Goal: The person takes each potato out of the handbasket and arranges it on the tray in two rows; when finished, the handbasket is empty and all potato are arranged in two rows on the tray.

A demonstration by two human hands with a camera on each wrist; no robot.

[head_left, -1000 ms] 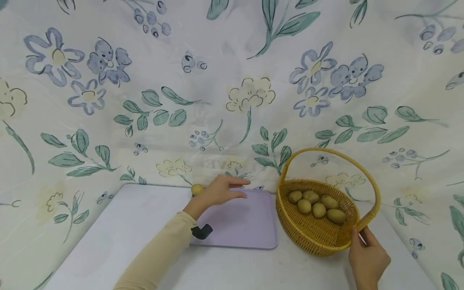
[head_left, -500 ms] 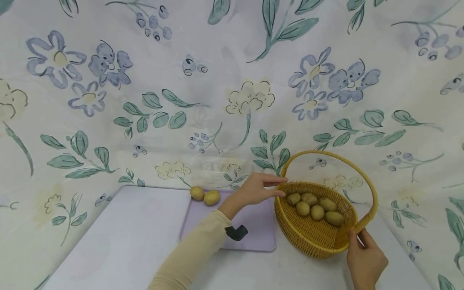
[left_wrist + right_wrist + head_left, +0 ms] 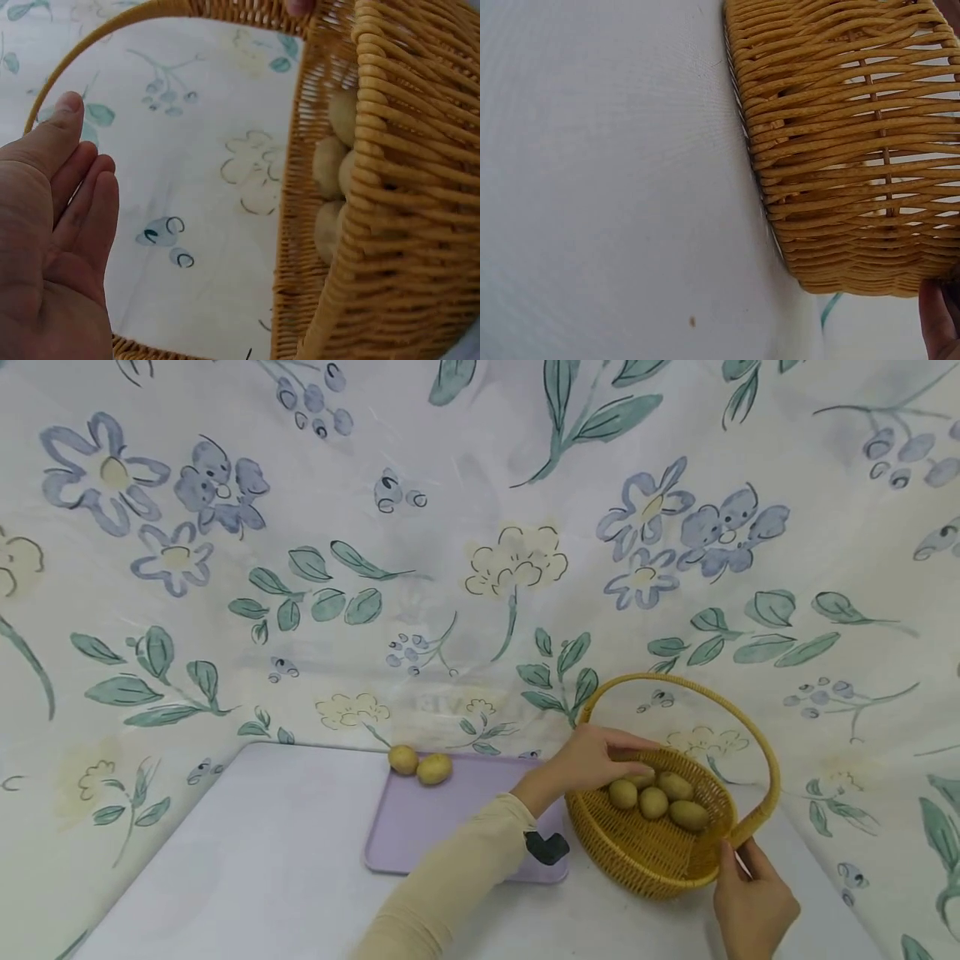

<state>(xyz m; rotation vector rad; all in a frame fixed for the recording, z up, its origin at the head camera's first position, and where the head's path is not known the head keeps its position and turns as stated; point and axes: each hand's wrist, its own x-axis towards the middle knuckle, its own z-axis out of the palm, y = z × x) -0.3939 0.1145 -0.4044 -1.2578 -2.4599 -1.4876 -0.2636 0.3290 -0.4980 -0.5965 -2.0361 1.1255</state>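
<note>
Grip: the right hand [image 3: 753, 897] pinches the basket [image 3: 622, 868] at its near right rim, by the foot of the handle [image 3: 771, 797]; the left hand [image 3: 588, 760] holds nothing visible, its thumb set apart from nearly straight fingers above the basket's far left edge. Whether its fingertips touch a potato cannot be told. Several potatoes [image 3: 654, 803] lie clustered toward the far side of the basket, which stands on the table [image 3: 300, 843] just beyond the right edge of the tray [image 3: 465, 810]. Two more, the tray potatoes [image 3: 434, 769], sit at the tray's far left corner, the outer one close against the rim. Likely faults: a loose closing of the left hand could let a round, smooth potato roll among its neighbours; knuckles lifted carelessly could strike the handle and knock the load free. Should the right hand slacken, a bump might slide or tip the basket. The sleeve [image 3: 465, 877], crossing the tray's near edge, could drag it askew, and a nudge there might send the outer potato over the corner.
</note>
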